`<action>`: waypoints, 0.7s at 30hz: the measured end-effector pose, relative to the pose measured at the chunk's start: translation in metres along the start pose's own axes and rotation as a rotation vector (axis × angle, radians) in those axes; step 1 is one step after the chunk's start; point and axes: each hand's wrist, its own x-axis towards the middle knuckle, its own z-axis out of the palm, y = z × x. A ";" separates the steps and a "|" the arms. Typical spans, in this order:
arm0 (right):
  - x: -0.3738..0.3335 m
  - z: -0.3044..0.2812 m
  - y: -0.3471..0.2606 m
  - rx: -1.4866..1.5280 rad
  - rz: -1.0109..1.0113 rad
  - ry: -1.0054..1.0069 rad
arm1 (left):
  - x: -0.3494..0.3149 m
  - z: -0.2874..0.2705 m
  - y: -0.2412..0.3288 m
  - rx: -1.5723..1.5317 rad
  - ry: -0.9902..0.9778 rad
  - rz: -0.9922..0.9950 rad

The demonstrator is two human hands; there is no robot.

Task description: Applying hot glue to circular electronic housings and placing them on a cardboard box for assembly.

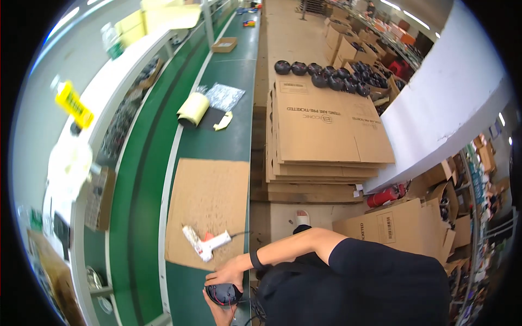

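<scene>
A round black shell-like part (pixel 224 294) with thin red and black wires sits between my two hands at the near end of the green bench. My right hand (pixel 228 271), a dark band at its wrist, curves over its far rim with fingers bent. From the near side my left hand (pixel 220 312) cups it, partly cut off by the part and the frame's lower edge. Just beyond my hands a white glue gun (pixel 205 244) lies on a stained cardboard sheet (pixel 209 187), its cord running to the right.
Further up the bench (pixel 217 144) are a yellowish roll (pixel 193 108), a clear plastic bag (pixel 225 96) and a small carton (pixel 224 45). A green conveyor belt (pixel 138 190) runs along the left. On the right, round black parts (pixel 328 80) top stacked flat cartons (pixel 331 125), near a red extinguisher (pixel 383 196).
</scene>
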 end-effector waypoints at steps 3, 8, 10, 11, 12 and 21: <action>-0.047 -0.041 0.013 -0.012 -0.078 0.123 | 0.051 0.009 0.054 -0.046 -0.092 0.087; -0.152 -0.117 0.023 0.181 -0.048 0.217 | 0.146 0.089 0.143 -0.017 -0.191 0.152; -0.211 -0.136 0.034 0.282 0.049 0.309 | 0.184 0.124 0.182 -0.020 -0.273 0.178; -0.244 -0.143 0.041 0.284 0.058 0.340 | 0.203 0.140 0.201 -0.022 -0.322 0.191; -0.276 -0.153 0.046 0.283 0.073 0.375 | 0.220 0.152 0.219 -0.020 -0.364 0.198; -0.626 -0.166 0.173 0.093 1.014 1.397 | 0.374 0.378 0.325 -0.180 -0.395 -0.009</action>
